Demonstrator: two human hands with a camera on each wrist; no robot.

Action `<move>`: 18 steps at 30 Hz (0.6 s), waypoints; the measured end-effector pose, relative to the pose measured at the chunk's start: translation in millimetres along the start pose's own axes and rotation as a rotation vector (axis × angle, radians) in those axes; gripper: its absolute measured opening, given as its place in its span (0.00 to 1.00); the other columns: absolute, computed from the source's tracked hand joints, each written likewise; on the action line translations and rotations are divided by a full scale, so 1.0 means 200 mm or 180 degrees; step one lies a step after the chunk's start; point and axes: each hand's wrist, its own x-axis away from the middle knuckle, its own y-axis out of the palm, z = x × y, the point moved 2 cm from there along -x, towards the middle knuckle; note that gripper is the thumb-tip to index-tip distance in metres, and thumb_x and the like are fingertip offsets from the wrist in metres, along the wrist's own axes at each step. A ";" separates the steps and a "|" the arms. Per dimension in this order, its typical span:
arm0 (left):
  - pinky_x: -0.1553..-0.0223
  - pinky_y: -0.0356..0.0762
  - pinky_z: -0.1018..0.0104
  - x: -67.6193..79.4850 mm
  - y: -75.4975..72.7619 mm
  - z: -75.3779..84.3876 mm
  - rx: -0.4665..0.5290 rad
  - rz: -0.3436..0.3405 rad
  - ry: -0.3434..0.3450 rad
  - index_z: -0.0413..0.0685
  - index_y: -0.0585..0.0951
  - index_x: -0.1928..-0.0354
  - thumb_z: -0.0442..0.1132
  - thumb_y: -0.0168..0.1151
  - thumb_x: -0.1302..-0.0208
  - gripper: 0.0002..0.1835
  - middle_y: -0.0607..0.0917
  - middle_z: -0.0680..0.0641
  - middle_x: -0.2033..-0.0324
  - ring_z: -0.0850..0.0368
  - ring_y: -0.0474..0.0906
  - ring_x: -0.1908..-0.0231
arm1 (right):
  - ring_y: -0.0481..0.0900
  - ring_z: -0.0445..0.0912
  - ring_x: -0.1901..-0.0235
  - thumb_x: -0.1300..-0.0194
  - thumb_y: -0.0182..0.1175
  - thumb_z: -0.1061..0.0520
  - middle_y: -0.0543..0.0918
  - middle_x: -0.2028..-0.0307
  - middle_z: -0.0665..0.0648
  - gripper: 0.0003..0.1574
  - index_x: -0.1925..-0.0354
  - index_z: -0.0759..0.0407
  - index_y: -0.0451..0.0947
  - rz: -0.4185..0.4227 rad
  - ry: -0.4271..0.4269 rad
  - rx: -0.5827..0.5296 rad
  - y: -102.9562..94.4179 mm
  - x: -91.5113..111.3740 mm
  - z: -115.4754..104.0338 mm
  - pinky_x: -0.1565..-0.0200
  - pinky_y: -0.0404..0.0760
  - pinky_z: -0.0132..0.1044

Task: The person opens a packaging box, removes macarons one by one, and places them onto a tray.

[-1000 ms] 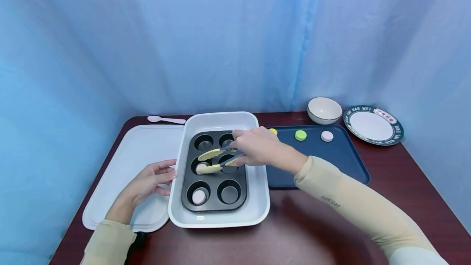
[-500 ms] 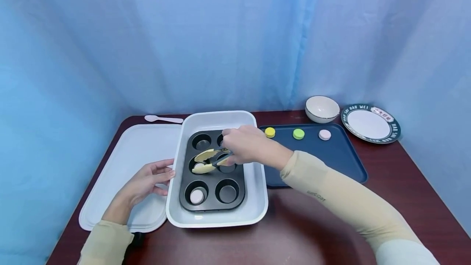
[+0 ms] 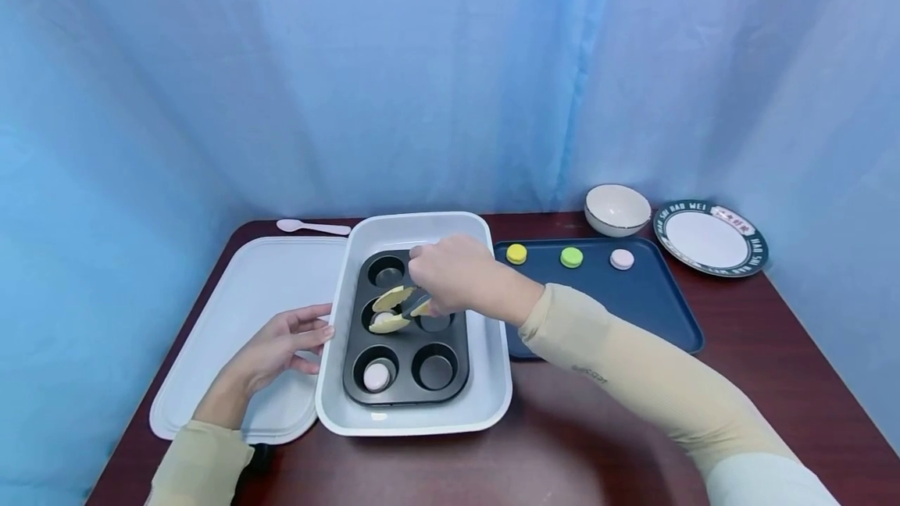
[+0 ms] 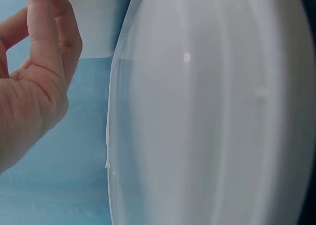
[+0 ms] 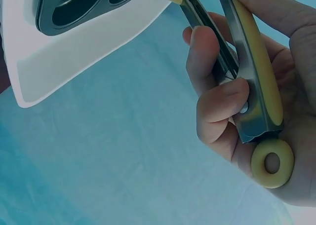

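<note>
My right hand grips yellow-tipped tongs over a dark muffin tin. In the right wrist view, fingers curl round the steel-and-yellow handles of the tongs. The tips stand apart at the middle left cup, on either side of a pale macaron. Another pale pink macaron lies in the front left cup. The tin sits inside a white rectangular tub. My left hand has its extended fingers at the tub's left wall; the left wrist view shows that hand with fingers fairly straight.
A blue tray right of the tub bears a yellow macaron, a green one and a pink one. Behind it are a white bowl and a green-rimmed plate. Left lie a white lid and a pale spoon.
My right hand has shifted slightly left over the tin, uncovering the yellow macaron on the tray. The tong tips stay at the middle left cup. The left hand holds its place.
</note>
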 end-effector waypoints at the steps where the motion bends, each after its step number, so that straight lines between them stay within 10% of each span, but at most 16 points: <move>1: 0.62 0.87 0.49 0.00 0.00 0.00 0.0000 -0.0001 0.0002 0.38 0.65 0.26 0.42 0.67 0.31 0.36 0.82 0.38 0.52 0.48 0.83 0.61 | 0.74 0.41 0.78 0.46 0.77 0.40 0.82 0.64 0.48 0.19 0.63 0.49 0.88 -0.0020 0.0004 0.0002 -0.01 0.00 0.00 0.79 0.74 0.30; 18: 0.63 0.88 0.50 -0.01 0.00 0.01 -0.0014 0.0022 -0.0041 0.39 0.64 0.25 0.42 0.67 0.31 0.37 0.82 0.40 0.56 0.50 0.83 0.63 | 0.72 0.41 0.81 0.41 0.74 0.40 0.80 0.67 0.47 0.14 0.65 0.47 0.88 0.0083 0.0006 0.0036 0.03 0.01 0.01 0.80 0.71 0.30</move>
